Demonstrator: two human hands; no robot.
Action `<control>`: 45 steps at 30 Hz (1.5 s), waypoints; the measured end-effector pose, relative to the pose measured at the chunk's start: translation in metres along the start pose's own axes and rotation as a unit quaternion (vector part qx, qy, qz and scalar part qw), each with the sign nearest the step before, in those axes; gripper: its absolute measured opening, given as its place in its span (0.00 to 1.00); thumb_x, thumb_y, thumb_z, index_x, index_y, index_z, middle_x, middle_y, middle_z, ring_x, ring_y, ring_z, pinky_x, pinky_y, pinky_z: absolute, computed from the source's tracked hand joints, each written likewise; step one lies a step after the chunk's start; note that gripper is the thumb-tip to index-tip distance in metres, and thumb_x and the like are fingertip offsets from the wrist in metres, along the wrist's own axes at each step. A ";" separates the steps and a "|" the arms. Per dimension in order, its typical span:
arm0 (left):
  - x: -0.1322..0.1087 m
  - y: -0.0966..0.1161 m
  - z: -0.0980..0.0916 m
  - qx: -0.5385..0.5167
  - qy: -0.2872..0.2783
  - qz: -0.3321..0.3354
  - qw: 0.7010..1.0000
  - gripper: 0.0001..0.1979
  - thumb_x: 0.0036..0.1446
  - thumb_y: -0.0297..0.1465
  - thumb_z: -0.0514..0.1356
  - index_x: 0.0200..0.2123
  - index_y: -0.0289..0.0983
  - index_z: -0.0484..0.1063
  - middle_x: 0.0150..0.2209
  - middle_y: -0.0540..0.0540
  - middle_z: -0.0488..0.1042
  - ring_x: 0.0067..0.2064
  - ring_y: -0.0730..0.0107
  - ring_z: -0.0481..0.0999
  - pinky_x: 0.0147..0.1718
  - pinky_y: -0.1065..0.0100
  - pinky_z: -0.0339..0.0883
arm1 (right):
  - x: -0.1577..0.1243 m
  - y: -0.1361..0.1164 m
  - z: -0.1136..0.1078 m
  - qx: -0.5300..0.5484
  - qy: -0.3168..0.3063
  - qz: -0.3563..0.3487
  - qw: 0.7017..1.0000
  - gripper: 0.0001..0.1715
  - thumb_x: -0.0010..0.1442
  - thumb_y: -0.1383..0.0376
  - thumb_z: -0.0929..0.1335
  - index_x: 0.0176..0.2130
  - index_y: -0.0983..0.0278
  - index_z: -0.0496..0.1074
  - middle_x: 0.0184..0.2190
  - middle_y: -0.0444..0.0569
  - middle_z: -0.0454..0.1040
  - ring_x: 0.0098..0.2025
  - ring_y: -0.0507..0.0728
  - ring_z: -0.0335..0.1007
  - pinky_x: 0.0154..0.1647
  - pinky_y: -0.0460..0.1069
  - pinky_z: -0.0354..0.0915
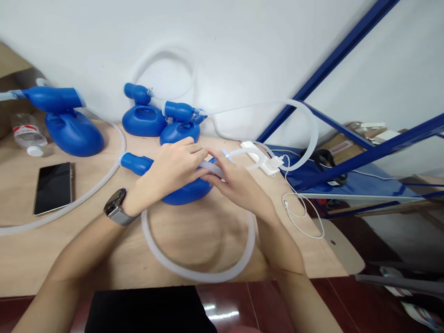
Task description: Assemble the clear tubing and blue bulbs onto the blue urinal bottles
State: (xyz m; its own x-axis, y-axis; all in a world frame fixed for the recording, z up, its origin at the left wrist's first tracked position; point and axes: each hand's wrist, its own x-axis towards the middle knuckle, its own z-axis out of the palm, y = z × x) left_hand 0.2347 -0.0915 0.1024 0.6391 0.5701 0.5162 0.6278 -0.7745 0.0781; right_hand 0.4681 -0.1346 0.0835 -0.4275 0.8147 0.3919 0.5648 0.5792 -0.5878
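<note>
A blue plastic urinal bottle (pixel 187 194) lies on the table under my hands, its blue neck (pixel 136 163) pointing left. My left hand (pixel 182 159) reaches over the bottle with bent fingers closed on a translucent white hose (pixel 212 169). From the right, my right hand (pixel 237 180) pinches the same hose between thumb and fingers. The hose loops (pixel 204 276) down towards the table's front edge. My hands hide the bottle's top and part of the hose.
Other blue bottles with hoses stand at the left (pixel 74 132) and back (pixel 144 121). A phone (pixel 53 188) and a clear water bottle (pixel 28 132) are on the left. A power strip (pixel 262 158) with a white cable (pixel 294 215) lies right, beside a blue metal frame (pixel 329 60).
</note>
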 end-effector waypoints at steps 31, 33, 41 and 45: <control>-0.032 -0.111 -0.078 -0.094 0.166 -0.030 0.981 0.27 0.52 0.56 0.76 0.52 0.55 0.82 0.49 0.50 0.85 0.49 0.51 0.82 0.51 0.42 0.78 | 0.038 0.039 -0.010 -0.122 0.169 -0.173 0.963 0.20 0.79 0.50 0.68 0.56 0.58 0.83 0.49 0.51 0.89 0.47 0.63 0.88 0.53 0.56 0.81; -0.030 -0.111 -0.077 -0.103 0.172 -0.037 0.979 0.26 0.51 0.55 0.76 0.51 0.54 0.83 0.48 0.50 0.85 0.49 0.49 0.82 0.53 0.40 0.77 | 0.036 0.037 -0.012 -0.132 0.160 -0.177 0.962 0.21 0.80 0.50 0.67 0.57 0.58 0.82 0.49 0.52 0.89 0.48 0.62 0.88 0.53 0.56 0.82; -0.030 -0.086 -0.073 -0.128 0.138 -0.012 0.982 0.25 0.57 0.58 0.73 0.51 0.49 0.83 0.48 0.49 0.87 0.48 0.51 0.87 0.52 0.46 0.82 | 0.032 0.027 -0.015 -0.138 0.106 -0.161 0.972 0.29 0.84 0.49 0.60 0.65 0.59 0.79 0.55 0.53 0.89 0.53 0.62 0.88 0.59 0.57 0.81; -0.032 -0.075 -0.073 -0.133 0.101 -0.025 0.986 0.26 0.62 0.61 0.69 0.50 0.48 0.82 0.46 0.55 0.87 0.45 0.58 0.88 0.49 0.54 0.83 | 0.028 0.023 -0.017 -0.166 0.079 -0.152 0.971 0.25 0.84 0.53 0.61 0.67 0.55 0.78 0.61 0.50 0.86 0.60 0.62 0.86 0.63 0.57 0.79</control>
State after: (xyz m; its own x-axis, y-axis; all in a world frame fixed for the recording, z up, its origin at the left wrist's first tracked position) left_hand 0.1349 -0.0718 0.1425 0.4928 0.5634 0.6631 0.5004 -0.8069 0.3138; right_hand 0.4812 -0.0984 0.0928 -0.5120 0.5831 0.6308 0.6365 0.7507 -0.1772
